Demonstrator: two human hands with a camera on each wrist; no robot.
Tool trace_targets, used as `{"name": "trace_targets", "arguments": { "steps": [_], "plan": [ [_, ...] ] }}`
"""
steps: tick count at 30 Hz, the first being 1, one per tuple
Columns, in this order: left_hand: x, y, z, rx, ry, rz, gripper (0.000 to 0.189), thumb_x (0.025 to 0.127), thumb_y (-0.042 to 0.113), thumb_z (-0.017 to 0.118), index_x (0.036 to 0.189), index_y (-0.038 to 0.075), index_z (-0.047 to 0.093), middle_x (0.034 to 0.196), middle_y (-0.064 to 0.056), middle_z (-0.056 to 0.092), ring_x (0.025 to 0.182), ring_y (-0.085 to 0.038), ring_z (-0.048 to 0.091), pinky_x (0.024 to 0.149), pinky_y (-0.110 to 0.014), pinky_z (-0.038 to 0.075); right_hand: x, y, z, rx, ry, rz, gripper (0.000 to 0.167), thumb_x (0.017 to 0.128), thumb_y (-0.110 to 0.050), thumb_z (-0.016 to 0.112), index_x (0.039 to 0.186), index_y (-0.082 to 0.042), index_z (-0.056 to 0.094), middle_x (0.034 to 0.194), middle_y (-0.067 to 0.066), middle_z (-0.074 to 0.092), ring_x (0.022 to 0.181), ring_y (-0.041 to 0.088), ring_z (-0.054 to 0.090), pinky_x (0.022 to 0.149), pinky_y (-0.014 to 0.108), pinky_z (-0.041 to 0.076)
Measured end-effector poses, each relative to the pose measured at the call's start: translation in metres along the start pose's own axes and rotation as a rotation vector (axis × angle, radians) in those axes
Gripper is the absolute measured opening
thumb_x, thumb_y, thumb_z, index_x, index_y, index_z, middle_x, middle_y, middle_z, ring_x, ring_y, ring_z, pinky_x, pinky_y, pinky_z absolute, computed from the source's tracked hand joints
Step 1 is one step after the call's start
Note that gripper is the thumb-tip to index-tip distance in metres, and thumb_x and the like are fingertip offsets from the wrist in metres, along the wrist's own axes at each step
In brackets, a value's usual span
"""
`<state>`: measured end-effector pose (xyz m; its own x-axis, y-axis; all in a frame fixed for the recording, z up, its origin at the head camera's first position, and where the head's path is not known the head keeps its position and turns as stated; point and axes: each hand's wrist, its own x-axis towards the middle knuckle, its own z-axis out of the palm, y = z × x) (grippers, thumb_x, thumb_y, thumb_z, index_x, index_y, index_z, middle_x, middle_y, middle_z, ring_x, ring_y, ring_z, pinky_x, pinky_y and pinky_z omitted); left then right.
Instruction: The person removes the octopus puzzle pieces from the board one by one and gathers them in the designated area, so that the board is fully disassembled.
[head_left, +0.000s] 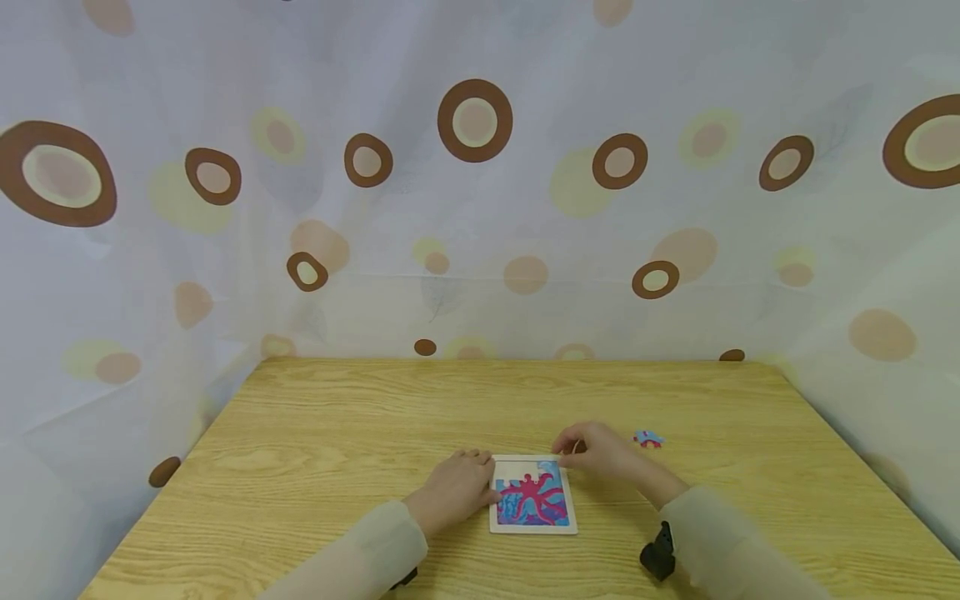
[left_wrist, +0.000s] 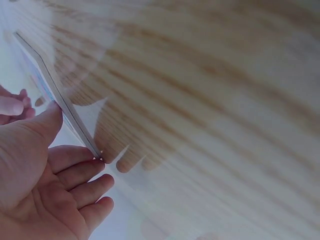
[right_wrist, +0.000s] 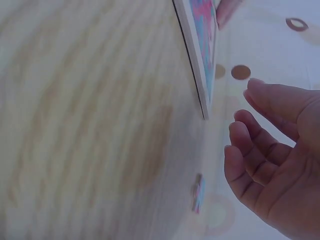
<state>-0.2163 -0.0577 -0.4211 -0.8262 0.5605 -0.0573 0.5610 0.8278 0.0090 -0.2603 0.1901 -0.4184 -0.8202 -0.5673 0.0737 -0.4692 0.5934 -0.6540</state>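
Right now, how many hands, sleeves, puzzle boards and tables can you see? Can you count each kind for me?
Hands: 2 (left hand, right hand)
Sleeves: 2 (left sleeve, right sleeve)
Puzzle boards: 1 (the octopus-like picture puzzle)
Tables: 1 (wooden table)
Total: 6

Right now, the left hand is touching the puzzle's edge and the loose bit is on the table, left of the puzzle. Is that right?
Not quite: the loose bit is on the table, but right of the puzzle, as the head view shows. The left hand is touching the puzzle's edge.
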Motion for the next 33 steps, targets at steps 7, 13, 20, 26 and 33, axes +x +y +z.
{"name": "trace_targets", "arguments": {
  "steps": [7, 13, 20, 26, 33],
  "plan": [
    [0.001, 0.0, -0.001, 0.01, -0.003, 0.003, 0.049, 0.09, 0.04, 0.056, 0.122, 0.004, 0.058, 0.127, -0.008, 0.054, 0.119, -0.023, 0.047, 0.101, -0.035, 0.035, 0.002, -0.01, 0.014, 0.026, -0.059, -0.007, 0.007, 0.085, -0.005, 0.065, 0.091, -0.006, 0.067, 0.079, -0.004, 0.055, 0.068, 0.013, 0.048, 0.058, 0.025, 0.044],
    [0.001, -0.001, 0.0, 0.008, -0.008, 0.01, 0.048, 0.09, 0.04, 0.057, 0.122, 0.004, 0.058, 0.127, -0.007, 0.054, 0.119, -0.023, 0.047, 0.101, -0.034, 0.035, 0.006, -0.012, 0.02, 0.02, -0.089, -0.01, 0.006, 0.085, -0.004, 0.065, 0.089, -0.007, 0.067, 0.08, -0.003, 0.055, 0.068, 0.013, 0.049, 0.057, 0.026, 0.044],
    [0.002, -0.001, 0.001, 0.001, -0.011, 0.01, 0.048, 0.09, 0.039, 0.057, 0.123, 0.004, 0.058, 0.128, -0.008, 0.053, 0.119, -0.023, 0.047, 0.101, -0.034, 0.035, 0.009, -0.011, 0.024, -0.007, -0.107, -0.014, 0.004, 0.084, -0.004, 0.067, 0.087, -0.006, 0.068, 0.076, -0.003, 0.054, 0.066, 0.013, 0.047, 0.055, 0.026, 0.043],
    [0.001, -0.002, 0.0, -0.007, -0.003, 0.014, 0.047, 0.089, 0.039, 0.058, 0.121, 0.004, 0.059, 0.127, -0.008, 0.054, 0.118, -0.023, 0.048, 0.1, -0.035, 0.036, 0.009, -0.012, 0.025, -0.036, -0.096, -0.014, 0.004, 0.082, -0.004, 0.068, 0.084, -0.008, 0.066, 0.077, -0.002, 0.051, 0.067, 0.015, 0.045, 0.055, 0.027, 0.042],
    [0.001, -0.002, 0.0, -0.003, 0.003, 0.018, 0.047, 0.089, 0.039, 0.057, 0.12, 0.004, 0.059, 0.126, -0.008, 0.054, 0.118, -0.023, 0.048, 0.1, -0.035, 0.036, 0.007, -0.016, 0.025, -0.065, -0.066, 0.001, 0.011, 0.082, -0.004, 0.069, 0.081, -0.014, 0.063, 0.084, 0.003, 0.044, 0.069, 0.017, 0.042, 0.056, 0.027, 0.039]
  ]
}}
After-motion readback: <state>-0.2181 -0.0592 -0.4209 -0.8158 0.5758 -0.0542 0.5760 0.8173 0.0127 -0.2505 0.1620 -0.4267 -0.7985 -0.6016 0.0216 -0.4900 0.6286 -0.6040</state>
